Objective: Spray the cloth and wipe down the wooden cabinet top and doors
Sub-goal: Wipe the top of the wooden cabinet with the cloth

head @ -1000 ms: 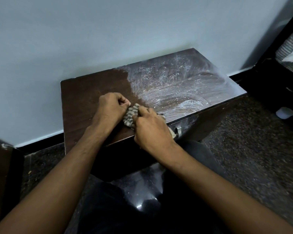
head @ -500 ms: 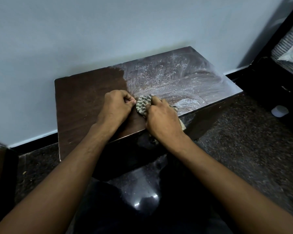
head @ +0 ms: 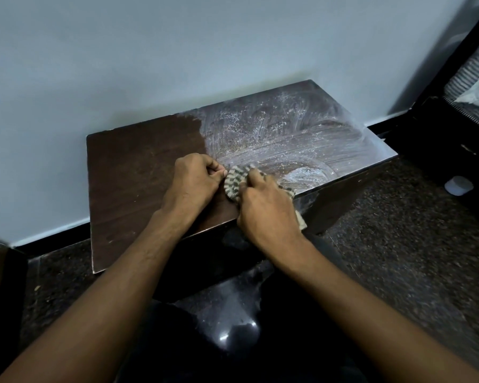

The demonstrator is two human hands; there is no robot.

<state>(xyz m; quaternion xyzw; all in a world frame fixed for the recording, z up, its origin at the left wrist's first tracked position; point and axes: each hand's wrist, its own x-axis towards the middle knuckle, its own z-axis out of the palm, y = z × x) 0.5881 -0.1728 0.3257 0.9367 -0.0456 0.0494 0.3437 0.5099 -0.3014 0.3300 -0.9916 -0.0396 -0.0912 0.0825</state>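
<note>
Nowhere on the cabinet, the cloth or the surrounding things can any brand, label or writing be read. Both hands sit near the front middle of the wooden cabinet top (head: 138,172), which stands against a pale wall (head: 150,64). The right hand (head: 266,208) has its fingers curled over a striped cloth (head: 234,182), bunching it against the wood, with a pale corner of the cloth hanging over the front edge by the wrist. The left hand (head: 192,181) lies just beside the cloth with its fingers curled in, the fingertips meeting the cloth's left edge; whether they actually pinch the fabric cannot be told. The right half of the top carries whitish wet streaks and droplets (head: 288,139) in sweeping arcs, while the left half is dark and dry. A small white object (head: 458,185) lies on the speckled dark floor (head: 398,244) to the right, beside black furniture (head: 440,139).

Compared with a second ago, the hands and cloth have stayed almost where they were on the top, close to the front edge at the boundary of the wet part. The metal handle seen below the right hand then is now hidden, and the streaks look the same.
</note>
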